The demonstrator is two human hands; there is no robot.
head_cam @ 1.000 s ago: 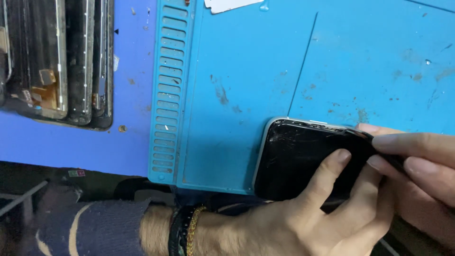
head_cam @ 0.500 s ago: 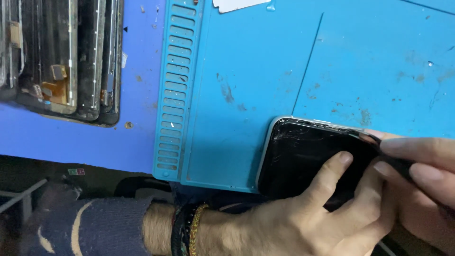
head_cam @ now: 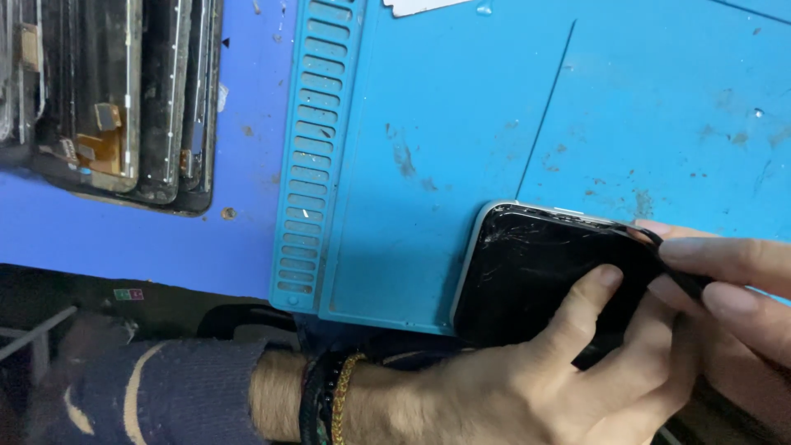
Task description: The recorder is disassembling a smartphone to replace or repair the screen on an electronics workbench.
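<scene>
Prying along the edge of a cracked black phone [head_cam: 535, 272], which lies on the near right part of the blue repair mat [head_cam: 461, 124]. Left hand [head_cam: 527, 387] is closed around the phone, thumb pressed on the glass. Right hand [head_cam: 725, 288] pinches a thin dark tool [head_cam: 680, 276] at the phone's right end. Judgement: hold the tool shallow, slide rather than lever, brace firmly; cracked glass may splinter. Left of the mat, a stack of stripped screens [head_cam: 115, 99] sits on the bench [head_cam: 132, 239].
</scene>
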